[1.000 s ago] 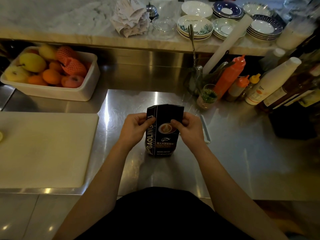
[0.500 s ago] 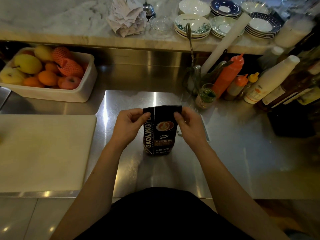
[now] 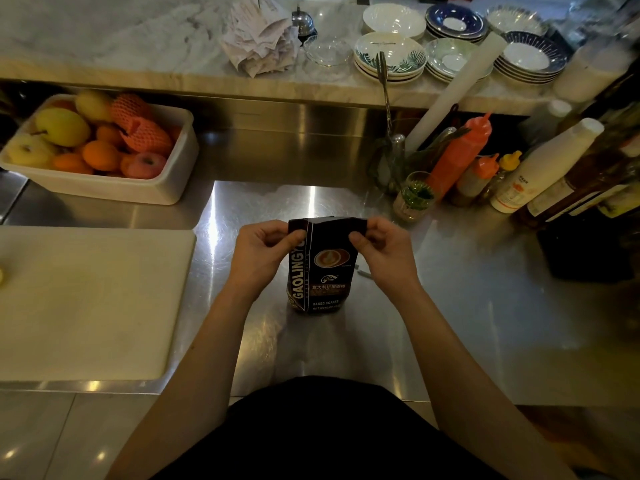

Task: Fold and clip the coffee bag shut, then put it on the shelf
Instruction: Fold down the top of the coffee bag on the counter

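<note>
A dark coffee bag with a latte picture stands upright on the steel counter in front of me. My left hand pinches the top left corner of the bag. At the top right corner my right hand pinches it too. The bag's top edge is flattened and folded over between my fingers. A thin pale clip lies on the counter just right of the bag, mostly hidden behind my right hand.
A white cutting board lies to the left. A white tub of fruit sits at the back left. Sauce bottles and a small glass crowd the back right. A marble ledge above holds stacked plates and napkins.
Both hands slid up from the bag's middle to its top corners, and the top has been pressed down into a flatter fold. The bag stays on the counter.
</note>
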